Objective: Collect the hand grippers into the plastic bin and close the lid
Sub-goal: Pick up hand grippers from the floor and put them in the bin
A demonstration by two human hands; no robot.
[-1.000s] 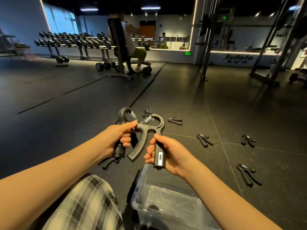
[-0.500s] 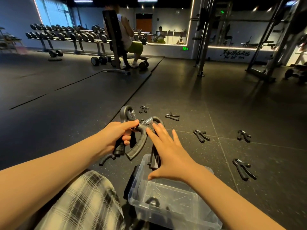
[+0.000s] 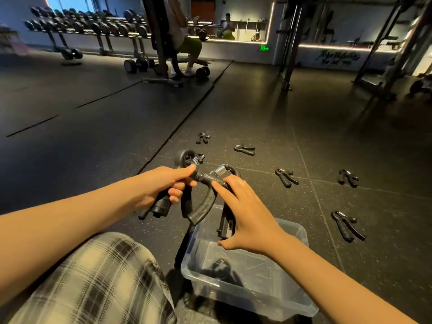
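My left hand grips the handle of a black hand gripper whose spring loop points up. A second gripper hangs hooked against the first, above the clear plastic bin. My right hand lies over this second gripper with fingers straight and spread, the index tip touching its top bar. Its straight handle hangs under my palm. A dark shape lies in the bin; I cannot tell what it is. Several grippers lie on the floor.
My plaid-trousered knee is at the lower left beside the bin. A person sits on a bench ahead, with a dumbbell rack behind. Machine frames stand at the right. The floor is dark rubber matting.
My right hand has let go of the second gripper's handle and now lies flat over it. Both grippers have come down closer to the bin.
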